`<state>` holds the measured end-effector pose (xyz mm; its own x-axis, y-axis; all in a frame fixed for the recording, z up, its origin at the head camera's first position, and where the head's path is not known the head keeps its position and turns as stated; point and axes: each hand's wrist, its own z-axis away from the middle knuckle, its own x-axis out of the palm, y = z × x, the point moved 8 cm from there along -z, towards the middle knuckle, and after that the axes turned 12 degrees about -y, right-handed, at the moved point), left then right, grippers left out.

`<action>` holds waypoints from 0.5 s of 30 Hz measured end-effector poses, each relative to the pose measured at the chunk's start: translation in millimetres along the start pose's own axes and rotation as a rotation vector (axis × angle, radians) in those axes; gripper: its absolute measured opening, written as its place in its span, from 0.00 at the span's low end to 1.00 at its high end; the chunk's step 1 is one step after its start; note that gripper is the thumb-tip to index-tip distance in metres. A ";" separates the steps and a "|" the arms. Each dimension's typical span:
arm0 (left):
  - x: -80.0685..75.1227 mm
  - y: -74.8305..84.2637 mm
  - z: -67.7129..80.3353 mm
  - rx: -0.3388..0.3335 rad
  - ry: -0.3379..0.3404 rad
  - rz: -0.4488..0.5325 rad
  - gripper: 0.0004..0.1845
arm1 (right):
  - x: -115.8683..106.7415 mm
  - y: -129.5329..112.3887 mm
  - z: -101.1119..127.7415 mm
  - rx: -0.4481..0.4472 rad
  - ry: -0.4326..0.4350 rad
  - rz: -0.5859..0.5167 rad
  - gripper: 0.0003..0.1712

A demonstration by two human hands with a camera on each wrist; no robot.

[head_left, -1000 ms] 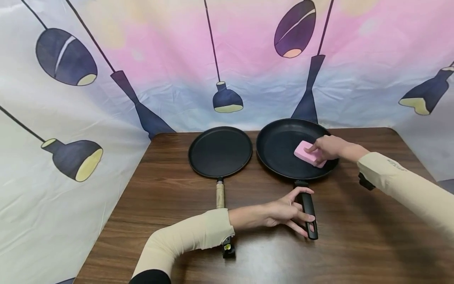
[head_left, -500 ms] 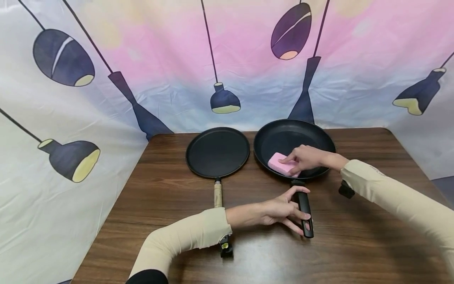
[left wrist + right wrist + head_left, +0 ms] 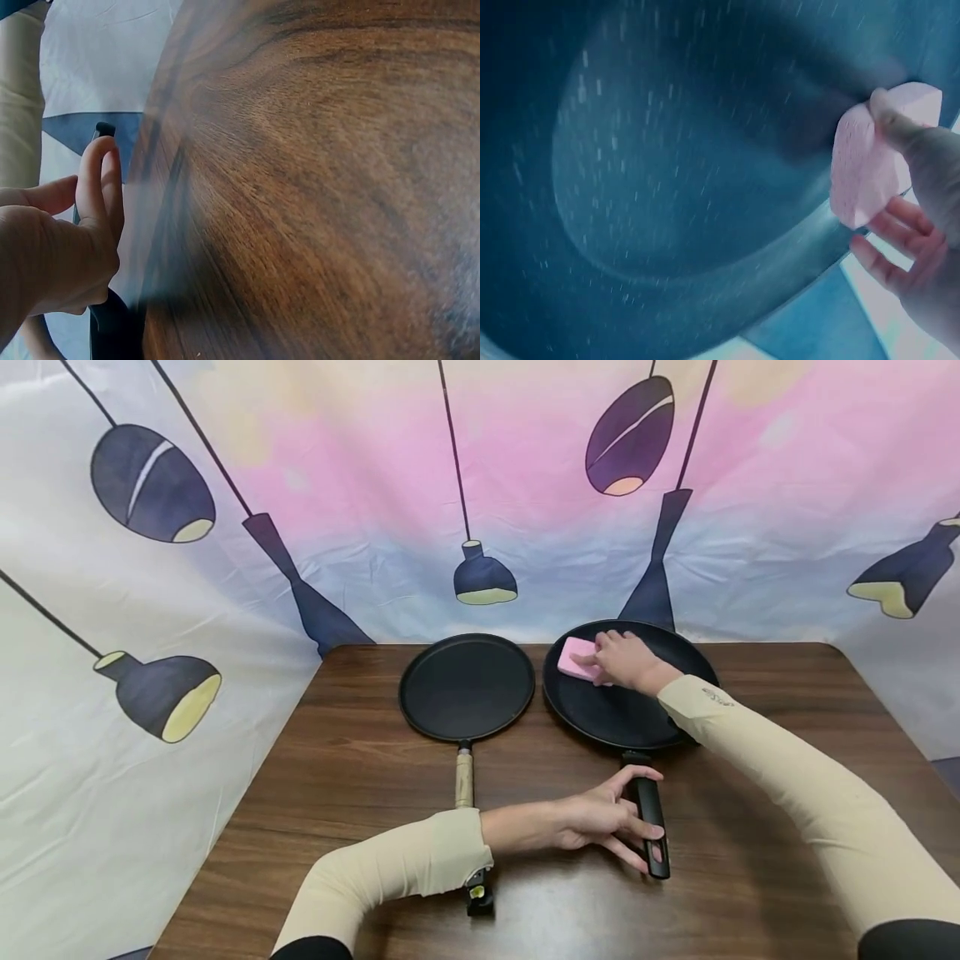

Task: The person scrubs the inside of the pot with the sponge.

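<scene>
Sponge [image 3: 577,658] has moved to pan's [image 3: 630,714] far-left rim, right hand [image 3: 621,660] clamped on it. Left hand [image 3: 600,818] fingers only loosely round handle [image 3: 651,814]: pan may slide on surface [image 3: 360,777].

Cream sleeves [image 3: 405,868] over black, bare hands.

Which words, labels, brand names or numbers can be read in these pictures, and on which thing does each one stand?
None can be read.
Right sleeve: a small dark mark near the cuff, too small to read.
Frying pan, flat pan, pink sponge and table: no writing shows.
Curtain: only printed lamp pictures, no words.
</scene>
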<state>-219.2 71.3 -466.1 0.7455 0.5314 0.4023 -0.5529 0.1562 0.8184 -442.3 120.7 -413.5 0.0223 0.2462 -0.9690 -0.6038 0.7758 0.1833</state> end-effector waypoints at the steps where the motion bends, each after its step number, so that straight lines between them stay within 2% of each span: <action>1: 0.0 -0.1 0.0 0.006 0.004 0.000 0.35 | 0.1 4.8 -1.6 0.031 -0.002 0.022 0.28; 5: 0.9 0.6 -1.5 0.029 0.018 -0.003 0.36 | 2.1 24.9 -0.2 0.132 0.001 0.110 0.24; 9: 2.7 0.9 -2.8 0.037 0.017 -0.015 0.38 | 2.7 44.4 14.6 0.211 0.039 0.152 0.16; 12: 3.1 1.3 -3.1 0.042 0.017 -0.021 0.37 | 2.7 56.9 30.3 0.248 0.016 0.177 0.14; 15: 1.7 1.7 -2.8 0.051 0.026 -0.029 0.37 | 3.0 66.2 46.3 0.250 -0.046 0.213 0.16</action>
<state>-219.9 74.8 -465.1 0.7506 0.5486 0.3682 -0.5114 0.1295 0.8495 -445.3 199.7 -396.6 -0.0438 0.4399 -0.8970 -0.3847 0.8212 0.4216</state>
